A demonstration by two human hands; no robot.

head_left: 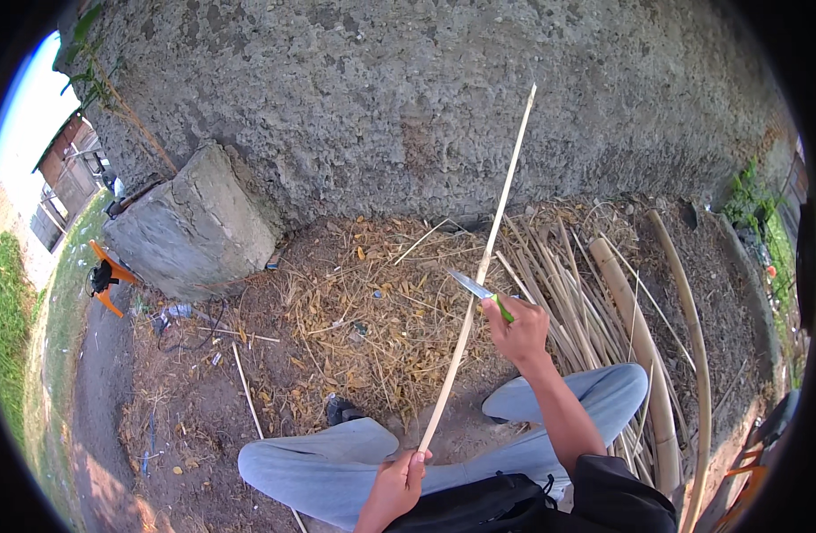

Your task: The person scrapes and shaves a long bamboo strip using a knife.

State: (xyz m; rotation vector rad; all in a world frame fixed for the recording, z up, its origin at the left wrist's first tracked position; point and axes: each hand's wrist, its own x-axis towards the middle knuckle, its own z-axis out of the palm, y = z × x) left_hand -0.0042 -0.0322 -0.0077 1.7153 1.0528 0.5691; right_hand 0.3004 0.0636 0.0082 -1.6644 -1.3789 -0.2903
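Note:
A long pale bamboo strip (452, 373) slants up and away from my lap, its far tip in front of the grey wall. My left hand (397, 487) is closed round its near end, above my thigh. In my right hand (519, 333) is a small knife (471, 285) with a green handle, the fingers wrapped round it. The blade points to the left and lies across the strip at about its middle. From this angle I cannot tell whether the edge bites into the strip. The fingers hide most of the handle.
Several split bamboo strips (568, 293) lie in a heap to my right, beside a thick bamboo pole (643, 355) and a thinner curved pole (692, 346). A rough wall (408, 107) rises ahead. At left stand a concrete block (199, 226) and an orange object (110, 275). Dry leaves and shavings cover the ground.

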